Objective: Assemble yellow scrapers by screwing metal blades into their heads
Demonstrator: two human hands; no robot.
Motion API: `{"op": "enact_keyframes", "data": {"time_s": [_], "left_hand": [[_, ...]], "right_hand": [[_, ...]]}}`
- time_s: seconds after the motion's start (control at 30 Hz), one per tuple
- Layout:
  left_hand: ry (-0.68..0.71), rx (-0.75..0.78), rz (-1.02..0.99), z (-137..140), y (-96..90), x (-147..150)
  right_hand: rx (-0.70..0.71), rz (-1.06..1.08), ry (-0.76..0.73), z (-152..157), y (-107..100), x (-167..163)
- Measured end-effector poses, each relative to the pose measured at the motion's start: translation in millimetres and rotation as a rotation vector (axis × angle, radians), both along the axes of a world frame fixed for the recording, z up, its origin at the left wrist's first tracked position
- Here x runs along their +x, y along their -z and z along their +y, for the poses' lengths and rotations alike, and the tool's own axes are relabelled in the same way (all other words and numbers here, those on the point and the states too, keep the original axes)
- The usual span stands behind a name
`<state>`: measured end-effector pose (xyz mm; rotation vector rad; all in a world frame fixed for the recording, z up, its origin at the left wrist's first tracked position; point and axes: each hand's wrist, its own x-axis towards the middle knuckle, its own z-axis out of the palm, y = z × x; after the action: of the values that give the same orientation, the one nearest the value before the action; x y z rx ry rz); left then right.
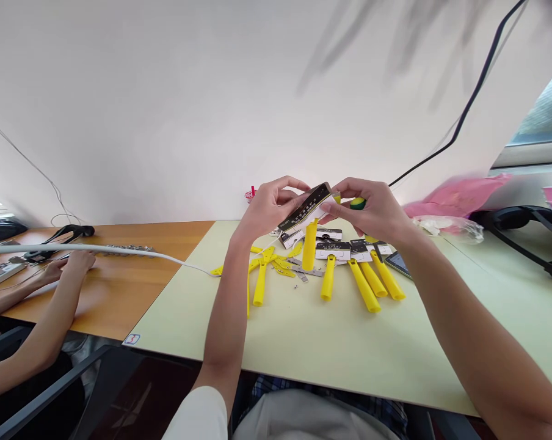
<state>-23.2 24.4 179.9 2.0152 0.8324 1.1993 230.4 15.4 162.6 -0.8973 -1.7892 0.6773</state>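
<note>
Above the pale table, my left hand [276, 205] is closed on the left end of a black-and-white card sleeve [306, 209]. A yellow handle [309, 245] hangs down from the sleeve; together they look like a scraper with its head covered. My right hand [372, 208] pinches the sleeve's right end. A green-and-yellow rounded thing [358, 203], perhaps a tool handle, shows at its fingers. Below lie several carded yellow-handled scrapers [364, 287], loose yellow parts [259, 284], grey metal strips [309, 269] and small screws [296, 286].
A pink plastic bag [459, 194] and black glasses-like headgear [523, 229] are on the right, near a phone [397, 264]. A white cable [166, 255] crosses from the left. At the adjoining wooden table [120, 293], a co-worker's hands [69, 266] are busy.
</note>
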Motion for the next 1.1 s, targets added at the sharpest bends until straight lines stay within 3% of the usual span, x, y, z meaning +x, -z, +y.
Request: {"op": "enact_keyframes", "data": {"time_s": [0.2, 0.4, 0.7, 0.87, 1.1], "left_hand": [[0.047, 0.052, 0.022, -3, -4.6, -7], [-0.074, 0.205, 0.004, -16, -8.9, -6], [-0.086, 0.22, 0.011, -20, -9.1, -4], [-0.08, 0.201, 0.007, -12, -5.5, -2], [-0.08, 0.2, 0.168, 4, 4.4, 5]], "right_hand": [[0.059, 0.12, 0.062, -3, -1, 2], [0.111, 0.111, 0.079, -9, -5, 6], [0.121, 0.071, 0.098, -8, -9, 11], [0.091, -0.029, 0.128, -4, -8, 18], [0.014, -0.347, 0.097, 4, -6, 27]]}}
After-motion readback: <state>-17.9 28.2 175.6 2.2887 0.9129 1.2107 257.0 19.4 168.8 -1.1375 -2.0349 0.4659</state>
